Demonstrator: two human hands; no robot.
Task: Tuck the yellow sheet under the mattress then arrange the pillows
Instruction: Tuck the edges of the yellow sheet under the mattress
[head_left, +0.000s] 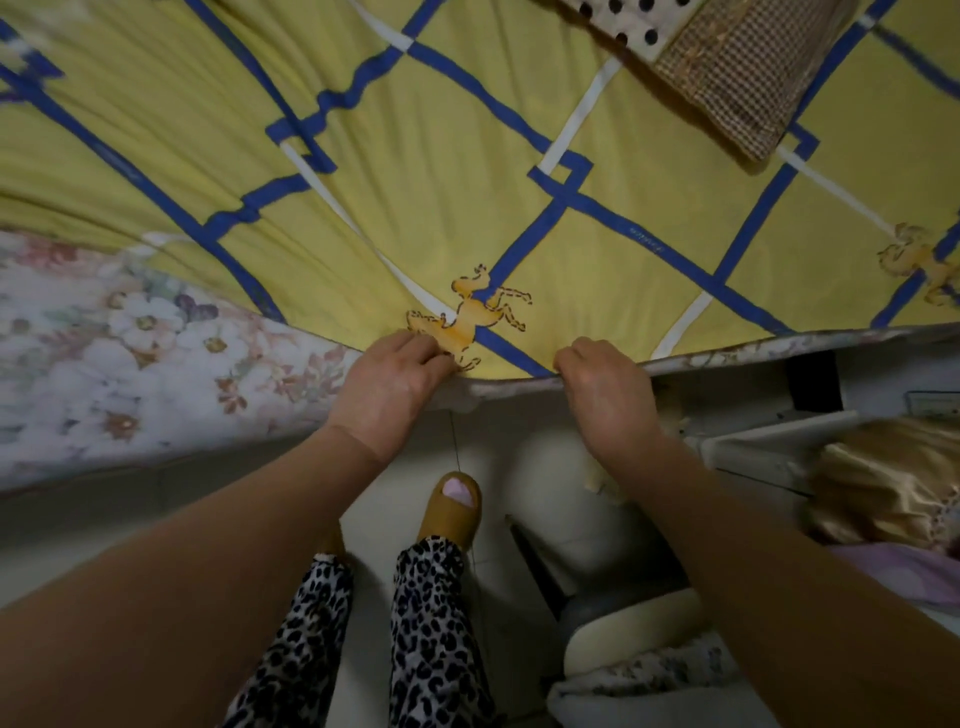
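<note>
Both hands pinch the yellow sheet (467, 171) at the near mattress edge — left hand (392, 387) closed on the hem by the deer print, right hand (605, 392) closed on it just beside. The grip pulls fabric taut, folds fanning toward the hands, likely to tuck it under the floral mattress (130, 353). Left stretch is uncovered. One checked pillow (737, 78) lies far right — others possibly out of frame.

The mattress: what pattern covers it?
A pale floral print on the mattress, seen in the head view.
</note>
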